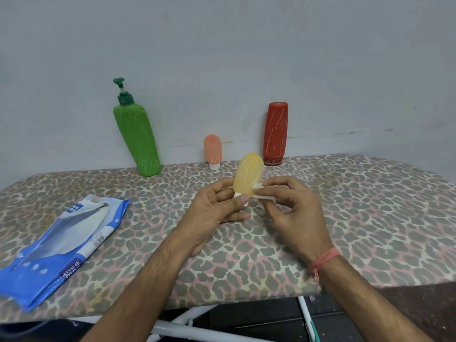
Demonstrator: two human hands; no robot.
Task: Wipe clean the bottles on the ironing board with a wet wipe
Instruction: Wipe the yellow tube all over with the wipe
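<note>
Above the ironing board (345, 218), mid-frame: left hand (214, 208) grips yellow bottle (248, 177) by its lower end, cap down; right hand (293, 211) pinches wipe (261, 193) vs. bottle's side. Green (138, 141), pink (212, 150), red (275, 133) bottles stand at back.

Yellow bottle (248, 175): white cap mostly hidden behind the left hand (217, 208) thumb. Wet wipe (265, 195): largely concealed within the right hand (293, 211) fingers. Wipes packet (61, 245): lettering partly legible, lower corner cut by the left edge.
</note>
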